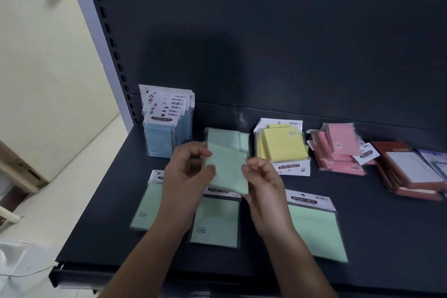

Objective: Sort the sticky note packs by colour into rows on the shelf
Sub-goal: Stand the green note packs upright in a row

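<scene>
- The left hand (186, 172) and the right hand (263, 181) pinched the side edges of one green pack (229, 164), held above the shelf (362, 237).
- Three other green packs (215, 220) lay flat in a row near the shelf's front.
- Behind them, blue packs (164, 128) stood at the left, with a yellow pile (283, 145) and a pink pile (338, 150) further right.

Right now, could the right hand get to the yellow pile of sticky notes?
Probably yes. The yellow pile lies just beyond the right hand with nothing between, but that hand pinches a green pack together with the left hand, so it must let go first.
</scene>
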A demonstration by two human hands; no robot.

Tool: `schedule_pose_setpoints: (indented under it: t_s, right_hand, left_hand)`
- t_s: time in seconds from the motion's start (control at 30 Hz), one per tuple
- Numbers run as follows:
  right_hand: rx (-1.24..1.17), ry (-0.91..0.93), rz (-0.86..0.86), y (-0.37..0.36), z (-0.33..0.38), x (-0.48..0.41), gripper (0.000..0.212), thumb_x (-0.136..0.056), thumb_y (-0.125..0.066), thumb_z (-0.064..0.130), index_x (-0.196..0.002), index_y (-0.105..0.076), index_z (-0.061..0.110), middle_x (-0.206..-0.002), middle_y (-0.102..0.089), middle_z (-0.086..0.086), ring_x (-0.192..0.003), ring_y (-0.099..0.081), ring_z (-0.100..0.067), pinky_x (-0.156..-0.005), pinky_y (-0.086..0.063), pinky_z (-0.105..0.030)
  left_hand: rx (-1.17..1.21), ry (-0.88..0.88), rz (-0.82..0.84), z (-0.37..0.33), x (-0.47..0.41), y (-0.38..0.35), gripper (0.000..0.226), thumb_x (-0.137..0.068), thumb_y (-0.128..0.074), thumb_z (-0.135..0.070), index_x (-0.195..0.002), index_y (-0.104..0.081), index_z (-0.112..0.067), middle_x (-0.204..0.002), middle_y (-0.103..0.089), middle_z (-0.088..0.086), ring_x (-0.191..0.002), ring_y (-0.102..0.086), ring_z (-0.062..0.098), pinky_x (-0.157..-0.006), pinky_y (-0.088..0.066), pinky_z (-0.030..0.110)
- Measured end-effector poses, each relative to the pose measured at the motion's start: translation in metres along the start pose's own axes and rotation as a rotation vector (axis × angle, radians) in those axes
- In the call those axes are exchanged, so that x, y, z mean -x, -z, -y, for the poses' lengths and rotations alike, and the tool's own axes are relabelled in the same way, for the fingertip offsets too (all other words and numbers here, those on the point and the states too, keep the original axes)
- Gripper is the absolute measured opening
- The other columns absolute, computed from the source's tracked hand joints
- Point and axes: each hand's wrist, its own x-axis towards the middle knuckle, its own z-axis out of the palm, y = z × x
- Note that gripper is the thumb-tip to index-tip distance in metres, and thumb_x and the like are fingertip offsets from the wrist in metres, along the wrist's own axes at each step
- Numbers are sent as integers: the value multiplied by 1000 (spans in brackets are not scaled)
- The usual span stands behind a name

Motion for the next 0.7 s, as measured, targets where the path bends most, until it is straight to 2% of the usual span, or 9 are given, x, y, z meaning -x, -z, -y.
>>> schedule_pose_setpoints:
  t_s: [0.13, 0.2, 0.27, 0.3, 0.4, 0.47, 0.57, 0.63, 0.7]
  right_hand:
    - [317, 107, 73, 12, -12, 23, 28, -88, -48, -8, -91, -60, 16, -58, -42, 7, -49, -37, -8, -45, -33, -21]
    - [412, 128, 145, 18, -15, 32, 38, -87, -48, -10, -98, -63, 23, -58, -37, 8, -50, -33, -7, -48, -31, -20]
    - [575, 208, 193, 20, -19, 38, 44, -85, -51, -11, -105, -62, 27, -77, -47, 4, -54, -37, -6, -54, -35, -16]
    - [675, 250, 199, 20, -22, 40, 44, -85, -52, -10, -107, -60, 28, -89, -49, 2, -56, -40, -6, -57, -37, -14]
    - [928, 315, 146, 18, -28, 44, 36, -88, -54, 2, -116, -56, 25, -102, -46, 9, -63, -48, -4, -63, -37, -7]
    - [1062, 334, 95, 17, -27, 43, 33, -91, -54, 15, -124, -54, 23, -109, -45, 11, -68, -48, 1, -70, -36, -9]
    - [1242, 300, 76, 17, -24, 42, 38, -93, -50, 22, -131, -46, 23, -124, -37, 7, -94, -52, -5, -81, -37, -15]
    - [1307, 278, 81, 17, -25, 42, 39, -94, -49, 22, -132, -43, 22, -129, -30, 5, -109, -47, -9, -83, -32, -11]
    - [1288, 270, 72, 17, -26, 41, 37, -94, -49, 20, -131, -43, 20, -130, -29, 4, -112, -44, -8, -80, -26, -6]
  left_hand:
    - [62, 137, 89, 6, 28, 10, 34, -75, -48, 21, -85, -59, -10, -112, -63, -7, -91, -63, 8, -70, -50, 23]
    - [12, 172, 95, 11, 33, 15, 33, -78, -52, 16, -87, -60, -14, -100, -65, -7, -82, -60, 11, -68, -48, 25]
    - [-165, 123, 72, 16, 36, 18, 30, -81, -60, 5, -93, -59, -23, -86, -63, -6, -74, -56, 13, -66, -45, 25]
    - [-307, 53, 57, 19, 38, 19, 27, -81, -63, -3, -96, -57, -25, -86, -60, -7, -75, -54, 10, -67, -43, 22]
    - [-688, -169, 76, 25, 47, 17, 35, -79, -65, -14, -110, -50, -20, -106, -50, -11, -87, -47, 1, -73, -32, 12]
    - [-849, -195, 97, 28, 54, 14, 41, -79, -67, -13, -117, -51, -12, -113, -50, -4, -97, -50, 14, -79, -34, 20]
    - [-1009, -207, 147, 36, 56, 16, 39, -74, -72, -12, -110, -58, -6, -108, -57, 8, -98, -53, 28, -83, -43, 36]
    - [-1052, -194, 188, 38, 55, 17, 37, -76, -71, -12, -109, -58, -4, -109, -57, 11, -100, -52, 30, -87, -42, 37]
    - [-1026, -155, 210, 37, 54, 14, 37, -81, -67, -11, -115, -55, -4, -118, -53, 10, -107, -48, 28, -91, -37, 33]
